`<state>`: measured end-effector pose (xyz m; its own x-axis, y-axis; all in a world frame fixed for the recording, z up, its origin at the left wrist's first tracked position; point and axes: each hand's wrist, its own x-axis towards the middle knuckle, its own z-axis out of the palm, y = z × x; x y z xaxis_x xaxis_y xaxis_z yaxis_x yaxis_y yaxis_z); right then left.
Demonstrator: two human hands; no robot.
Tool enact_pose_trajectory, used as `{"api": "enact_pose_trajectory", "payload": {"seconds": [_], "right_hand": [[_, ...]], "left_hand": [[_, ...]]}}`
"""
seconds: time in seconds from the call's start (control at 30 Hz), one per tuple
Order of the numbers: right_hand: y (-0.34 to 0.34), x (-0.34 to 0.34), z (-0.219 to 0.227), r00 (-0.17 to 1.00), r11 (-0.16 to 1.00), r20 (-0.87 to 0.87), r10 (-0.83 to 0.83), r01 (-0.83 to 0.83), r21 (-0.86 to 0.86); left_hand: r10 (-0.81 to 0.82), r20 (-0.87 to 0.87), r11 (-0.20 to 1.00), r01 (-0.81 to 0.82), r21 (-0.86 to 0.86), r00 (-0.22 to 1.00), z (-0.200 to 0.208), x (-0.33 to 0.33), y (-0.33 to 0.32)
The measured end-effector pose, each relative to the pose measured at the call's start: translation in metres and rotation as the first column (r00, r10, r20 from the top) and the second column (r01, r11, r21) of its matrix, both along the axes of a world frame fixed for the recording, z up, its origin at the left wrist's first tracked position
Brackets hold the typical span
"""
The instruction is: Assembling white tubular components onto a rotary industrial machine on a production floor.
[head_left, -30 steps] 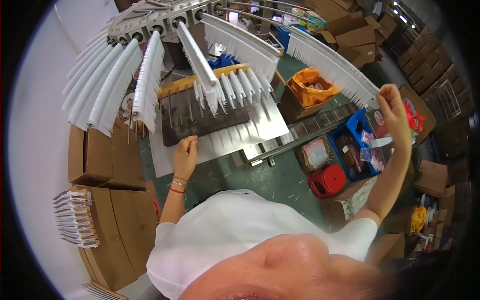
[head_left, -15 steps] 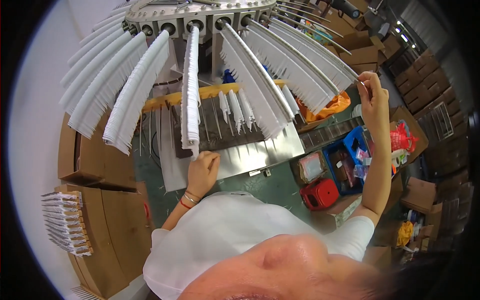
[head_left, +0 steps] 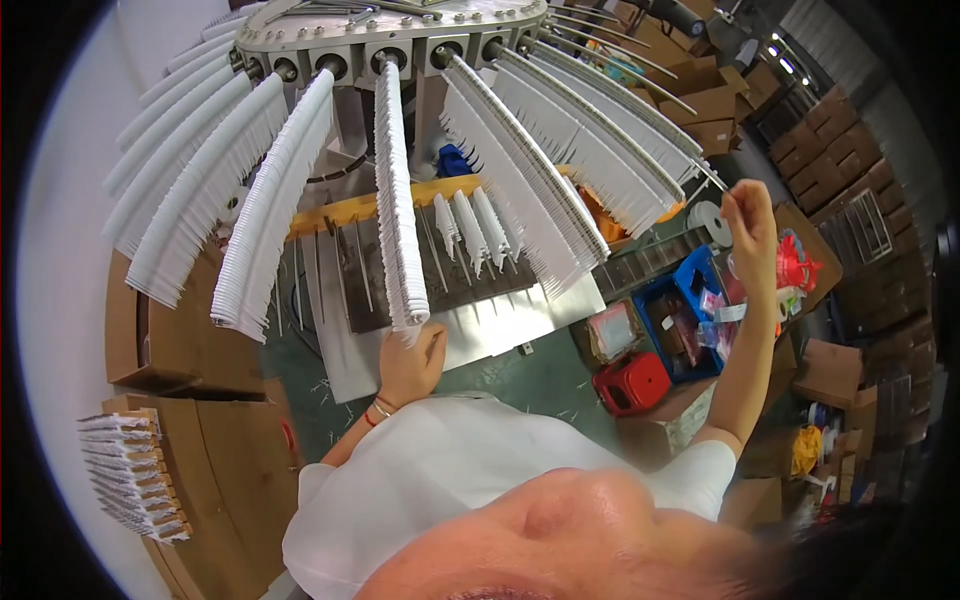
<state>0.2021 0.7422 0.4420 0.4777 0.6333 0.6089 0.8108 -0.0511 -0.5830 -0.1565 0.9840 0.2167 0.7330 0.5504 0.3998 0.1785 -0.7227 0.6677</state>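
Observation:
A metal machine hub carries several rods that fan out toward me, most of them strung with thin white pieces. At the tip of the middle white-covered rod, my left hand is closed, its fingertips partly hidden by the white pieces. My right hand, raised at the far right, pinches the bare end of a thin metal rod. Inward from that end, this rod's side of the fan bears white pieces.
Below the fan, a yellow-edged rack with bare rods and a few white bundles rests on a metal table. A red stool and blue crate stand right. Cardboard boxes fill the left; a loaded white-piece rack lies there.
The view has shifted slightly, and the fan's near tips sit lower. My right hand has moved down and a little outward, with more bare rod showing. My left hand stays by the middle rod's tip.

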Motion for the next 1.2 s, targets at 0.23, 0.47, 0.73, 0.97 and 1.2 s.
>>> {"api": "enact_pose_trajectory", "payload": {"seconds": [0.23, 0.47, 0.73, 0.97, 1.2], "right_hand": [[0.041, -0.023, 0.002, 0.955, 0.958, 0.091, -0.284, 0.278, 0.070], [0.041, -0.034, 0.004, 0.920, 0.929, 0.133, -0.368, 0.368, 0.024], [0.022, -0.019, -0.002, 0.956, 0.961, 0.123, -0.265, 0.252, 0.111], [-0.122, 0.000, -0.045, 0.916, 0.904, 0.068, -0.395, 0.374, 0.208], [-0.181, -0.057, -0.119, 0.846, 0.974, -0.519, -0.124, 0.204, 0.100]], "left_hand": [[-0.007, -0.003, 1.000, 0.007, -0.025, 1.000, 0.005, -0.004, -0.006], [0.002, 0.067, 0.998, -0.007, 0.065, 0.998, -0.001, -0.001, -0.006], [-0.021, 0.046, 1.000, 0.021, -0.002, 0.999, -0.001, 0.000, -0.004], [-0.242, 0.038, 0.803, 0.222, -0.553, 0.970, 0.016, -0.002, -0.001], [-0.738, 0.319, -0.256, 0.192, -0.948, 0.595, 0.061, 0.049, -0.015]]}}
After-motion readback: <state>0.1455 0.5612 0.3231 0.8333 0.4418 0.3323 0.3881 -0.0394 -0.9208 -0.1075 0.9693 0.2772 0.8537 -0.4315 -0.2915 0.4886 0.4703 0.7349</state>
